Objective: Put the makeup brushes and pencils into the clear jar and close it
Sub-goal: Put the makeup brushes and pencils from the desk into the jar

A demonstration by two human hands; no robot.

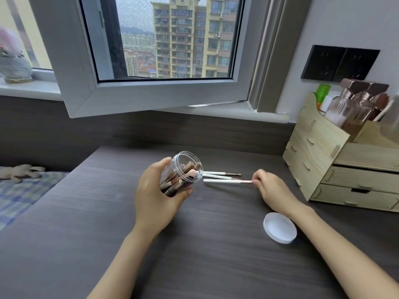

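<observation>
My left hand [156, 194] grips the clear jar [185, 169], tilted with its open mouth facing up and to the right. Several brushes and pencils stick out inside it. My right hand [273, 189] pinches the bristle end of a white-handled brush [226, 181] that lies flat on the dark desk [108, 212]. Two more white-handled brushes [222, 174] lie just behind it, next to the jar's mouth. The white round lid [280, 228] rests on the desk below my right wrist.
A wooden drawer organiser [336, 162] with bottles in its top stands at the right edge. An open window sash [151, 93] hangs over the desk's back. A bed with a checked cover [19, 190] lies to the left.
</observation>
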